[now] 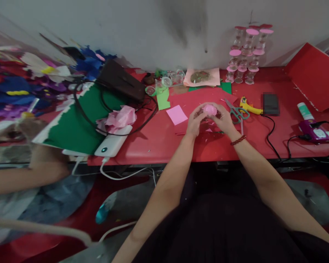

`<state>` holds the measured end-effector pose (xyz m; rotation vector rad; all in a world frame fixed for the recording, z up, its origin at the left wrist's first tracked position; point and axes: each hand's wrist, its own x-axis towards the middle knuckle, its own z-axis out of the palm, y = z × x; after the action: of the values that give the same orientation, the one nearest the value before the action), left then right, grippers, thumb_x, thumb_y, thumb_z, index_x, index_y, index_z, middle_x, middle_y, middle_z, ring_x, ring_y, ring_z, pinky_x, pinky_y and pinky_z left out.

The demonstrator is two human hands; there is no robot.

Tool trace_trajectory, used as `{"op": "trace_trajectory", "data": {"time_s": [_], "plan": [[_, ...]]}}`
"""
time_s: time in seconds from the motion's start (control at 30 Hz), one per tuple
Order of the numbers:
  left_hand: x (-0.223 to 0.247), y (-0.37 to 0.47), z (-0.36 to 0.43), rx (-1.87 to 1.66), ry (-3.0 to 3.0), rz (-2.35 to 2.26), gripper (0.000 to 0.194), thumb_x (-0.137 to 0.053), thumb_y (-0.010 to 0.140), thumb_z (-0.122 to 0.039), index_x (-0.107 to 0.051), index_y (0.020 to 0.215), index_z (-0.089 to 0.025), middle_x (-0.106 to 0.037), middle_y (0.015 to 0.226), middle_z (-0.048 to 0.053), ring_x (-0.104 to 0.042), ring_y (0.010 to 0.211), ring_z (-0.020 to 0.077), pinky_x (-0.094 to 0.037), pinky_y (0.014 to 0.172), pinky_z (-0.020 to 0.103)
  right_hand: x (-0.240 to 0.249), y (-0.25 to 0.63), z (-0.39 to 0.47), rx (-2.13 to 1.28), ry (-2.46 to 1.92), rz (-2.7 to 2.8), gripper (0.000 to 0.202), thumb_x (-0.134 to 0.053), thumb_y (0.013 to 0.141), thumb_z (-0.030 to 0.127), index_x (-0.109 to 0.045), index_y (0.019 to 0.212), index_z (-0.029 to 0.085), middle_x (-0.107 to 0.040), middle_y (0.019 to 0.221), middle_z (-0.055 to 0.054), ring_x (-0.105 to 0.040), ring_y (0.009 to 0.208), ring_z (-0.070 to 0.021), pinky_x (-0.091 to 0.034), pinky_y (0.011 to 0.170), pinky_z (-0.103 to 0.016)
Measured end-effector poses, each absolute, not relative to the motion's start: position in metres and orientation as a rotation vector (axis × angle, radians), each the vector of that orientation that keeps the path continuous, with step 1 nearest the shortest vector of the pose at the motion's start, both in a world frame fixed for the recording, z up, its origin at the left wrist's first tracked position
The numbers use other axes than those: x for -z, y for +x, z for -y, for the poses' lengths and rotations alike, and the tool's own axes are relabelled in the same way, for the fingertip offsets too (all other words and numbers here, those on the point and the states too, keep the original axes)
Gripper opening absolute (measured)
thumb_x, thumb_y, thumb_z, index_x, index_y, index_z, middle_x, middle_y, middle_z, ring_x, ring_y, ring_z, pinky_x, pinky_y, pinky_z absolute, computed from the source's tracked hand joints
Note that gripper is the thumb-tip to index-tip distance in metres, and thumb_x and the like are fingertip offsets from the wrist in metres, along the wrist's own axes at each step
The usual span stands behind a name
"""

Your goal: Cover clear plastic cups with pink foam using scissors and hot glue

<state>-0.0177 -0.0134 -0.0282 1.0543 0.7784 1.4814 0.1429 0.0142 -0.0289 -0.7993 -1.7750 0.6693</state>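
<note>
Both of my hands meet over the red sheet [186,95], closed around a small round pink piece [210,110]. My left hand [195,118] grips its left edge and my right hand [223,117] its right edge. Whether anything sits beneath the pink piece is hidden by the fingers. Left of my hands lies a pink paper square [177,114]. Grey-green handled scissors [239,111] rest just right of my right hand, beside a yellow glue gun [249,106]. Small pink paper scraps [209,130] are scattered below my hands.
Stacked clear cups with pink discs [242,54] stand at the back wall. A glue stick [305,111] and a purple power socket [314,131] with cables are at right. A dark bag [123,80], crumpled pink paper [119,118] and a white power bank [113,142] lie left, near another person's arm [30,179].
</note>
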Motion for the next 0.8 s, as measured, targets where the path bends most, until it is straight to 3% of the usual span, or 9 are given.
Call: {"op": "trace_trajectory", "data": {"time_s": [0.17, 0.53, 0.8], "plan": [[0.032, -0.019, 0.011, -1.463, 1.086, -0.784, 0.047, -0.086, 0.073, -0.038, -0.078, 0.118, -0.028, -0.079, 0.112, 0.004, -0.072, 0.088, 0.0162, -0.055, 0.075, 0.028, 0.031, 0.141, -0.012, -0.602, -0.771, 1.788, 0.043, -0.074, 0.094, 0.056, -0.076, 0.128, 0.029, -0.077, 0.131, -0.010, -0.071, 0.125, -0.0287, -0.054, 0.114, -0.049], [0.039, -0.022, 0.004, -1.495, 1.100, -0.804, 0.052, -0.091, 0.068, -0.043, -0.077, 0.115, -0.027, -0.077, 0.097, 0.003, -0.067, 0.074, 0.0130, -0.054, 0.067, 0.026, 0.033, 0.140, -0.011, -0.623, -0.783, 1.813, 0.045, -0.070, 0.097, 0.058, -0.076, 0.131, 0.030, -0.077, 0.130, -0.010, -0.071, 0.122, -0.0294, -0.055, 0.113, -0.051], [0.035, -0.019, 0.008, -1.485, 1.064, -0.861, 0.053, -0.096, 0.064, -0.044, -0.076, 0.111, -0.026, -0.077, 0.101, 0.003, -0.068, 0.081, 0.0146, -0.054, 0.071, 0.027, 0.037, 0.139, -0.012, -0.657, -0.781, 1.823, 0.037, -0.071, 0.097, 0.041, -0.076, 0.132, 0.030, -0.077, 0.130, -0.009, -0.071, 0.121, -0.0268, -0.056, 0.112, -0.048]]}}
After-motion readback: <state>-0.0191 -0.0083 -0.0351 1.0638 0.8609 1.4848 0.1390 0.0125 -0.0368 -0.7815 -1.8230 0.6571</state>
